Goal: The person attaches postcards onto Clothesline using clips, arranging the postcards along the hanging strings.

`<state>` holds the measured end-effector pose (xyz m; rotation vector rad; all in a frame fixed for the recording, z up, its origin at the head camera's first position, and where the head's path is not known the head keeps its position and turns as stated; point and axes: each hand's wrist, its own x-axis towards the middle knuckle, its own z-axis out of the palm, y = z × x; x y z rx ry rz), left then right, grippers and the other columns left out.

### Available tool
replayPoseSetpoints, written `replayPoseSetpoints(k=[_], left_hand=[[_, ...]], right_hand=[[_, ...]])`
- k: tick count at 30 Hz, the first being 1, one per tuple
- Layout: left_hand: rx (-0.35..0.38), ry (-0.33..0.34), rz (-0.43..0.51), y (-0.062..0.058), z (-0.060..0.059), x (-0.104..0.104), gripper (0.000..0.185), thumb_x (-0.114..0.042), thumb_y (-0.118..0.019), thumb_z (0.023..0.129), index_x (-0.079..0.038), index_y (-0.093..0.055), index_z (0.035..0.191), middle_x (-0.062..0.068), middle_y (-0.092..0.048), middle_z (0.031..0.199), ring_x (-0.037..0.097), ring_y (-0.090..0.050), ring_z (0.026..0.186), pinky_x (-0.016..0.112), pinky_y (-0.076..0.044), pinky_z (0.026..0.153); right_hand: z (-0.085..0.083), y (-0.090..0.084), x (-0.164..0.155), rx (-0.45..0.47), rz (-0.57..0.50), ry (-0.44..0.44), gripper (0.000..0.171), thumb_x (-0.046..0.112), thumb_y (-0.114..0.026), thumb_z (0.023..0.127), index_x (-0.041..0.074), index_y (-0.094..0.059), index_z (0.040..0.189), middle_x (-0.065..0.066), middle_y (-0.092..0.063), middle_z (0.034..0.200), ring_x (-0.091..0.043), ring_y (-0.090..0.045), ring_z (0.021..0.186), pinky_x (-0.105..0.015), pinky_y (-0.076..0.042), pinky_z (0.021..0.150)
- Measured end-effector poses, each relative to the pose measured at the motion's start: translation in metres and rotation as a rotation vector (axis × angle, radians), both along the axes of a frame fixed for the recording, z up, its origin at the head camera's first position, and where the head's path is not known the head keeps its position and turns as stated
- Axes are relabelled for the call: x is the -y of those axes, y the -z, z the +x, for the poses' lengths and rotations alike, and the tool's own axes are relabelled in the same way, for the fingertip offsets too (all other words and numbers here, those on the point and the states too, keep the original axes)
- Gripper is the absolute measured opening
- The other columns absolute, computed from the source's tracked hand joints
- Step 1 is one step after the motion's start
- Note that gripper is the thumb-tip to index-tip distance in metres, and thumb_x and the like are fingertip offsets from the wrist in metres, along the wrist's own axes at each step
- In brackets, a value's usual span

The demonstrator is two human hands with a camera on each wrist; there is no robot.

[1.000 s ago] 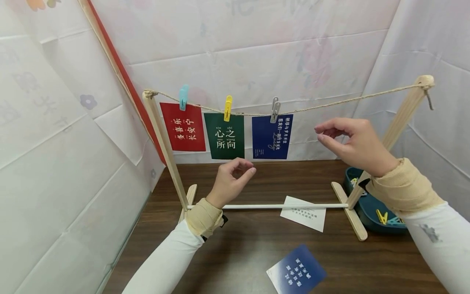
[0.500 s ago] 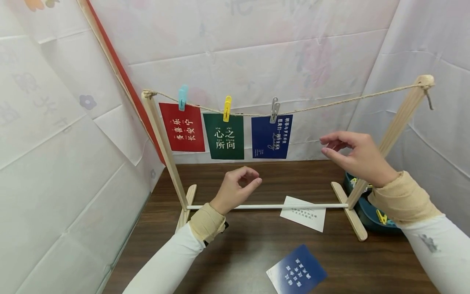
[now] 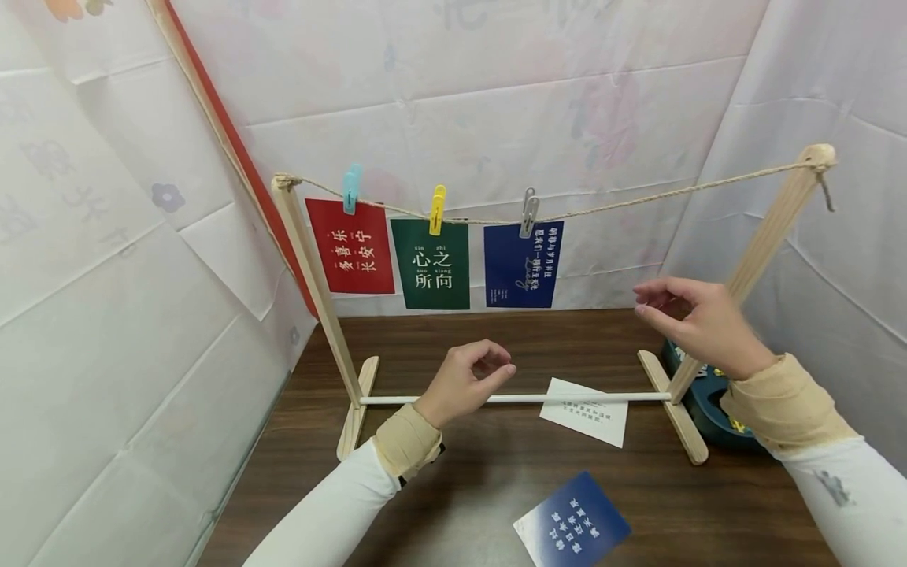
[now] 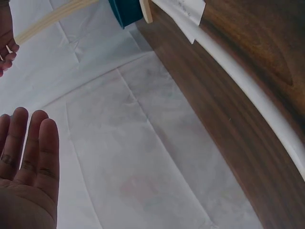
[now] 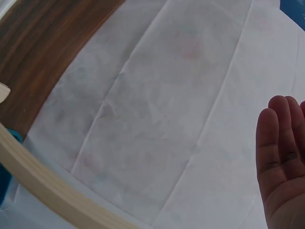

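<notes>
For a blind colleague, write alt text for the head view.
A person's left hand and right hand hover empty at a wooden rack, its string holding a red card, green card and blue card with clothespins; a white card and blue-and-white card lie on the table.

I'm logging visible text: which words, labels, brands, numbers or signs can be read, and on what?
"多喜乐 长安宁" on the red card
"心之所向", "xin zhi suo xiang" on the green card
"Lucky", probably, on the hanging blue card; rest too small
White card, loose blue card, backdrop: too small or blurred
</notes>
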<state>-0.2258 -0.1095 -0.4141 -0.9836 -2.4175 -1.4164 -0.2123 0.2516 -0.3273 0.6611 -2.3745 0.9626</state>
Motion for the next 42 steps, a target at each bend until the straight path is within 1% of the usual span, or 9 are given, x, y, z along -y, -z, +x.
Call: replayPoseSetpoints(k=[7, 14, 16, 21, 24, 28, 32, 35, 42], left_hand=[[0.038, 0.029, -0.069, 0.008, 0.005, -0.002, 0.013, -0.014, -0.076, 0.102, -0.004, -0.075, 0.11, 0.007, -0.078, 0.101, 0.014, -0.071, 0.09, 0.025, -0.061, 0.08], [0.003, 0.065, -0.117, 0.019, 0.004, -0.006, 0.011, -0.013, -0.077, 0.101, -0.003, -0.075, 0.107, 0.008, -0.079, 0.099, 0.017, -0.073, 0.091, 0.044, -0.066, 0.081], [0.0, 0.07, -0.136, 0.022, 0.005, -0.009, 0.013, -0.014, -0.077, 0.1, -0.003, -0.076, 0.107, 0.008, -0.079, 0.1, 0.018, -0.074, 0.093, 0.043, -0.065, 0.082], [0.003, 0.08, -0.191, 0.027, 0.007, -0.014, 0.018, -0.017, -0.078, 0.1, -0.002, -0.076, 0.109, 0.008, -0.08, 0.103, 0.025, -0.076, 0.095, 0.03, -0.063, 0.083], [0.006, 0.09, -0.219, 0.03, 0.01, -0.016, 0.018, -0.018, -0.078, 0.1, -0.003, -0.076, 0.11, 0.01, -0.08, 0.105, 0.026, -0.076, 0.095, 0.028, -0.062, 0.083], [0.01, 0.108, -0.264, 0.035, 0.013, -0.018, 0.018, -0.02, -0.079, 0.1, -0.005, -0.076, 0.11, 0.008, -0.08, 0.106, 0.018, -0.074, 0.097, 0.029, -0.063, 0.086], [0.019, 0.127, -0.323, 0.041, 0.015, -0.021, 0.023, -0.023, -0.079, 0.1, -0.005, -0.076, 0.114, 0.006, -0.08, 0.11, 0.015, -0.073, 0.103, 0.029, -0.061, 0.095], [0.025, 0.141, -0.373, 0.042, 0.018, -0.025, 0.027, -0.026, -0.079, 0.101, -0.004, -0.075, 0.117, 0.007, -0.08, 0.114, 0.019, -0.074, 0.106, 0.027, -0.059, 0.098], [-0.016, 0.16, -0.502, 0.043, 0.024, -0.035, 0.03, -0.034, -0.078, 0.101, -0.01, -0.077, 0.118, 0.003, -0.081, 0.116, 0.015, -0.076, 0.111, 0.022, -0.056, 0.1]], right_hand=[[0.003, 0.018, -0.014, 0.052, -0.021, 0.031, 0.024, -0.001, -0.08, 0.095, 0.003, -0.079, 0.119, 0.017, -0.076, 0.099, 0.012, -0.063, 0.086, -0.007, -0.049, 0.076], [0.005, 0.027, -0.019, 0.058, -0.008, 0.056, 0.022, -0.002, -0.08, 0.094, 0.004, -0.08, 0.116, -0.005, -0.08, 0.096, 0.011, -0.063, 0.083, -0.007, -0.049, 0.074], [0.005, 0.029, -0.021, 0.065, -0.011, 0.061, 0.022, -0.003, -0.08, 0.094, 0.003, -0.08, 0.116, 0.001, -0.08, 0.095, 0.011, -0.063, 0.083, -0.008, -0.049, 0.074], [0.007, 0.035, -0.026, 0.103, -0.025, 0.077, 0.023, -0.002, -0.079, 0.095, 0.001, -0.079, 0.118, 0.019, -0.075, 0.093, 0.01, -0.064, 0.08, -0.012, -0.049, 0.07], [0.009, 0.038, -0.028, 0.13, -0.031, 0.09, 0.024, 0.0, -0.079, 0.095, 0.001, -0.078, 0.119, 0.02, -0.075, 0.092, 0.008, -0.064, 0.078, -0.014, -0.05, 0.066], [0.01, 0.043, -0.031, 0.154, -0.031, 0.102, 0.024, 0.0, -0.08, 0.095, 0.001, -0.078, 0.119, 0.021, -0.074, 0.091, 0.007, -0.063, 0.077, -0.015, -0.05, 0.064], [0.011, 0.051, -0.034, 0.156, -0.026, 0.091, 0.025, -0.003, -0.08, 0.094, 0.0, -0.078, 0.118, 0.013, -0.077, 0.093, 0.006, -0.063, 0.077, -0.014, -0.05, 0.064], [0.013, 0.055, -0.036, 0.158, -0.025, 0.089, 0.025, -0.004, -0.079, 0.094, 0.0, -0.078, 0.119, 0.009, -0.079, 0.095, 0.005, -0.064, 0.077, -0.015, -0.05, 0.063], [0.018, 0.064, -0.043, 0.196, -0.038, 0.107, 0.025, -0.002, -0.078, 0.096, 0.0, -0.077, 0.121, 0.024, -0.073, 0.096, 0.005, -0.063, 0.077, -0.015, -0.049, 0.064]])
